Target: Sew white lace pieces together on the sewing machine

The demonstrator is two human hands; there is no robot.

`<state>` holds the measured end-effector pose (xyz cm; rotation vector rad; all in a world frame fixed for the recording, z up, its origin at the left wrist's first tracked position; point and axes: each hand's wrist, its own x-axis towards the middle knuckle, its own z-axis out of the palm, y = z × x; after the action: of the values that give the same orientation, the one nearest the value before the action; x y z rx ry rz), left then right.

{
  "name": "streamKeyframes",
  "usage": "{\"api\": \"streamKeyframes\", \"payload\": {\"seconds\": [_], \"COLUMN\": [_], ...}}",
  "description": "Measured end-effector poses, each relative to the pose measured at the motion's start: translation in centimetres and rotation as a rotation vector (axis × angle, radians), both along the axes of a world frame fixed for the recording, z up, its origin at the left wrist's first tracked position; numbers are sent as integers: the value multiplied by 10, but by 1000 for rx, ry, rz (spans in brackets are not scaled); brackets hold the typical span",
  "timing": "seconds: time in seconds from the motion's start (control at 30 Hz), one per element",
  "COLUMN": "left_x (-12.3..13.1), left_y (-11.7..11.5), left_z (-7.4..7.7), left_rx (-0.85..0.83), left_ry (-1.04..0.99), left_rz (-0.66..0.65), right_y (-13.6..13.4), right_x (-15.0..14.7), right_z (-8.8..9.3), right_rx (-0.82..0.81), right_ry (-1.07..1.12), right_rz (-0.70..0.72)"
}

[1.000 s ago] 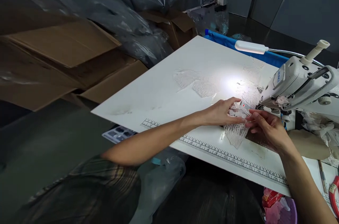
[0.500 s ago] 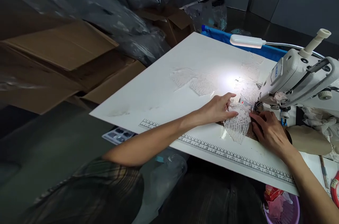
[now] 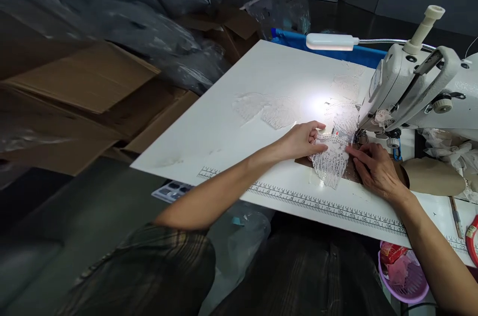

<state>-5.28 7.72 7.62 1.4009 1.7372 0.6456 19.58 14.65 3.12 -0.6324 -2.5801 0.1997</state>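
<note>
A white lace piece lies under the edge of the sewing machine, its scalloped end hanging toward the ruler edge. My left hand rests at its left side, thumb on the lace, index finger stretched away from the thumb and the other fingers curled. At the right edge of the lace, my right hand touches it with the index fingertip, the thumb apart below. The presser foot area is just beyond the right fingertips. More lace continues behind the foot.
Loose lace pieces lie on the white table. A lit lamp hangs above. Printed ruler marks line the front edge. Right are a brown oval pad, a brush-like stick and red-handled scissors. Cardboard boxes stand left.
The camera view has shifted, so table and machine sit higher and further left in the picture. Both hands keep nearly the same pose on the lace.
</note>
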Motion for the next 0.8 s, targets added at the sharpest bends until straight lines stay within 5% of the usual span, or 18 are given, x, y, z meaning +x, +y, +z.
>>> {"api": "streamKeyframes", "payload": {"seconds": [0.17, 0.4, 0.8], "left_x": [2, -1, -2], "left_y": [0, 2, 1], "left_z": [5, 2, -6], "left_rx": [-4, -20, 97], "left_ry": [37, -32, 3], "left_rz": [14, 23, -9], "right_y": [0, -3, -13], "right_x": [-1, 7, 6], "right_z": [-5, 12, 9], "right_rx": [84, -134, -76], "right_ry": [-12, 48, -68], "right_rz": [-18, 72, 102]}}
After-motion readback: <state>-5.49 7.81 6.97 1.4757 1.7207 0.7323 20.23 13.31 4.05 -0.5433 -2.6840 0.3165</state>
